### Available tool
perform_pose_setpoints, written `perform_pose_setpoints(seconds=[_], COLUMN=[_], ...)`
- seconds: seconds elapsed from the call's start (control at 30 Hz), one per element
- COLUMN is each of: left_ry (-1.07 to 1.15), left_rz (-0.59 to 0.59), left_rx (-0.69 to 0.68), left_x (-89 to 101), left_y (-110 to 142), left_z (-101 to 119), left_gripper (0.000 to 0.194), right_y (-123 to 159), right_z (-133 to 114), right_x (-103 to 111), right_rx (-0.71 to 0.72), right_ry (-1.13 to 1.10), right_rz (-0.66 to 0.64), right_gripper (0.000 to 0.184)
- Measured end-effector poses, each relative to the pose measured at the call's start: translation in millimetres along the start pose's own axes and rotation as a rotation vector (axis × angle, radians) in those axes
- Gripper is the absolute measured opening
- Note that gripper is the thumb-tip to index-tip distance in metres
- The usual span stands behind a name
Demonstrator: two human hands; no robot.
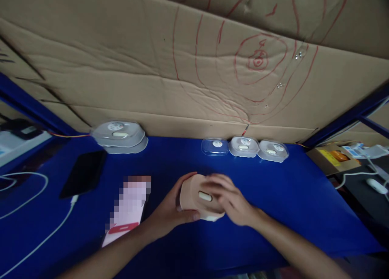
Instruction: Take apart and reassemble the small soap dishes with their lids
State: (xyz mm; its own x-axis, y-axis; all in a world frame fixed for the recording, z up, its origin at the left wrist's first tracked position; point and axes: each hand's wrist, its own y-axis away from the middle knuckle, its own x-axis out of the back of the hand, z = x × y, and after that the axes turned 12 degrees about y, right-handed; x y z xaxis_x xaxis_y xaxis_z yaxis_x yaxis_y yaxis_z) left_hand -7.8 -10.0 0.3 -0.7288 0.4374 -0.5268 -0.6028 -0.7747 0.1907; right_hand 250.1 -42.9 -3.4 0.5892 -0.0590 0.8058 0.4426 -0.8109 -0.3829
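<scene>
Over the near middle of the blue table I have a beige rounded plastic container (194,190) with a pale oblong piece (205,196) on its top face. My left hand (174,208) is closed around its left side, thumb along the near edge and fingers behind. Across the container's right part lie the fingers of my right hand (229,198), stretched out and slightly blurred. Whether they touch the surface is hard to make out. A white part (212,218) shows at the container's lower edge.
Clear-lidded containers stand along the cardboard wall (121,84): a stack (120,135) at left and three (244,146) right of centre. A dark phone (83,173) with a white cable (60,226) and a lit phone (129,210) lie at left. An open carton (332,159) sits at right.
</scene>
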Motion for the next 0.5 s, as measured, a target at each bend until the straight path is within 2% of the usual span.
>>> perform_pose_setpoints(seconds=[0.1,0.17,0.23,0.33,0.43,0.5], left_ry=[0.056,0.131,0.208,0.255,0.234,0.225], left_rz=[0.087,0.144,0.168,0.158,0.148,0.144], left_rx=[0.007,0.030,0.057,0.052,0.042,0.030], left_x=[-4.1,-4.8,-4.1,-2.2,-1.2,-0.6], left_y=[-0.2,-2.0,-4.2,-5.9,-4.5,-3.5], left_z=[2.6,6.2,10.3,14.6,14.0,11.4], left_gripper=[0.086,0.077,0.067,0.059,0.067,0.077], right_y=[-13.2,-18.3,-17.3,-10.0,-5.7,-5.6], right_z=[35.8,49.4,51.6,44.8,44.3,46.9], right_x=[-1.6,-2.1,-1.2,1.8,2.5,0.1], right_rx=[-0.218,-0.297,-0.290,-0.200,-0.210,-0.294], right_ry=[0.259,0.397,0.459,0.496,0.444,0.328], right_rz=[0.024,-0.013,-0.048,-0.086,-0.120,-0.066], right_gripper=[0.055,0.062,0.062,0.069,0.075,0.070])
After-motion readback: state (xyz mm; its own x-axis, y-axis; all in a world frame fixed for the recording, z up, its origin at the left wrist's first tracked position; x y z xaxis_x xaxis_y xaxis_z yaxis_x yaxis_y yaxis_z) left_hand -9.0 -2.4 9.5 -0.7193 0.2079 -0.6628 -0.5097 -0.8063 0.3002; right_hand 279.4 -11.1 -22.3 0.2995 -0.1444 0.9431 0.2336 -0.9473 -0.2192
